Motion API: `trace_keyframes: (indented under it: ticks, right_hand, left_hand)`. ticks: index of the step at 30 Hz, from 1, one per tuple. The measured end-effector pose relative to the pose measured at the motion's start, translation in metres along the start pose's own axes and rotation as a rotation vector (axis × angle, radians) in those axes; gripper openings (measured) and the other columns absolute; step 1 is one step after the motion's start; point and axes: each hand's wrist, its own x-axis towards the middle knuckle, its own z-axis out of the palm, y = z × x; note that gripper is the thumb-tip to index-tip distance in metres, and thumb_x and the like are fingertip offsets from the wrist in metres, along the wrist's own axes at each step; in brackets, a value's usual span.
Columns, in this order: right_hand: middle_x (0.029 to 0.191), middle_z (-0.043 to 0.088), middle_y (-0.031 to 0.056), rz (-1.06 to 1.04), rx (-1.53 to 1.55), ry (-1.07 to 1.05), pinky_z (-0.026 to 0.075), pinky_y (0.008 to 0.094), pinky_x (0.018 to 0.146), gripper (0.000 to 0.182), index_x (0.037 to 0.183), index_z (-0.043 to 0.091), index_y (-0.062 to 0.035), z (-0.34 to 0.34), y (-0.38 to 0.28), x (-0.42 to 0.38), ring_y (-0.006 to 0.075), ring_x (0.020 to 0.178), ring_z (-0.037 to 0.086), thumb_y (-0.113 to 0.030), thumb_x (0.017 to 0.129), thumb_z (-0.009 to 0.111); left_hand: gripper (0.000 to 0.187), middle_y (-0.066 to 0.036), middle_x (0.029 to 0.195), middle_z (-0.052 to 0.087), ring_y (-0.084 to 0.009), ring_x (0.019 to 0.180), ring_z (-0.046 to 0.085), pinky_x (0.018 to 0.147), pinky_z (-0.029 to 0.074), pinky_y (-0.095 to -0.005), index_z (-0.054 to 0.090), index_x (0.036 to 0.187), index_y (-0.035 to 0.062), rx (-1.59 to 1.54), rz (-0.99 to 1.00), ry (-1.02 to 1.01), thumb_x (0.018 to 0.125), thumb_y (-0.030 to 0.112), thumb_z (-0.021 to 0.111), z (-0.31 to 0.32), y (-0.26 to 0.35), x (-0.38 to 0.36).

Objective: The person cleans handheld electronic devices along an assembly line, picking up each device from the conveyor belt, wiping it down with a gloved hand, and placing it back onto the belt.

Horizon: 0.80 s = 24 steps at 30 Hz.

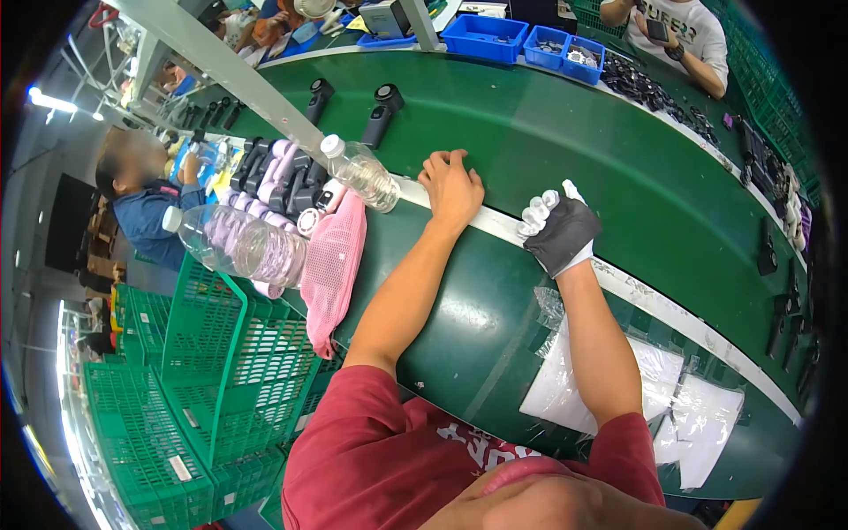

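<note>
My left hand (453, 186) is bare and rests at the white rail along the green conveyor belt, fingers loosely bent and apart, nothing in them. My right hand (563, 231) wears a grey glove with white fingertips. It lies over the same rail, most fingers curled in and one digit pointing up; no object shows in it. Beyond my left hand, a black handheld device with a round head (382, 115) lies on the belt, and a similar black device (319, 100) is farther left. Left of that hand stands a clear plastic bottle (362, 173).
A larger bottle (238, 243) and pink mesh bag (334, 274) sit at left, near black and lilac devices. Green crates (265, 353) stand below. Wrapped white sheets (570, 375) lie under my right forearm. Blue bins (483, 39) line the far side. Co-workers sit left and opposite.
</note>
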Motion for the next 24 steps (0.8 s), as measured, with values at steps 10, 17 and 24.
trace_keyframes:
  ticks: [10,17,24]
  right_hand:
    - [0.066,0.049,0.0087,0.012,0.015,-0.013,0.034,0.0392,0.057,0.058,0.070,0.054,-0.0090,0.0009,0.0030,-0.0023,0.0267,0.060,0.046,-0.053,0.103,0.033]
    - [0.066,0.050,0.0086,0.003,0.007,0.005,0.035,0.0399,0.056,0.059,0.070,0.054,-0.0094,0.0006,0.0025,-0.0023,0.0267,0.059,0.047,-0.053,0.103,0.032]
    - [0.065,0.050,0.0088,0.004,0.018,-0.018,0.035,0.0400,0.056,0.060,0.070,0.054,-0.0089,0.0016,0.0014,-0.0006,0.0267,0.059,0.047,-0.054,0.103,0.032]
  left_hand:
    - [0.040,-0.020,0.123,0.052,-0.0362,0.120,0.046,0.103,0.032,-0.0497,0.063,0.122,0.0041,0.015,-0.021,-0.014,0.084,0.014,0.069,0.0011,-0.0016,-0.0018]
    - [0.040,-0.021,0.125,0.052,-0.0363,0.120,0.046,0.103,0.032,-0.0496,0.063,0.122,0.0042,0.021,-0.026,-0.029,0.085,0.015,0.068,-0.0005,-0.0010,-0.0004]
    - [0.039,-0.020,0.124,0.053,-0.0361,0.121,0.046,0.104,0.032,-0.0495,0.063,0.123,0.0046,0.030,-0.032,-0.040,0.085,0.015,0.068,-0.0013,-0.0003,-0.0015]
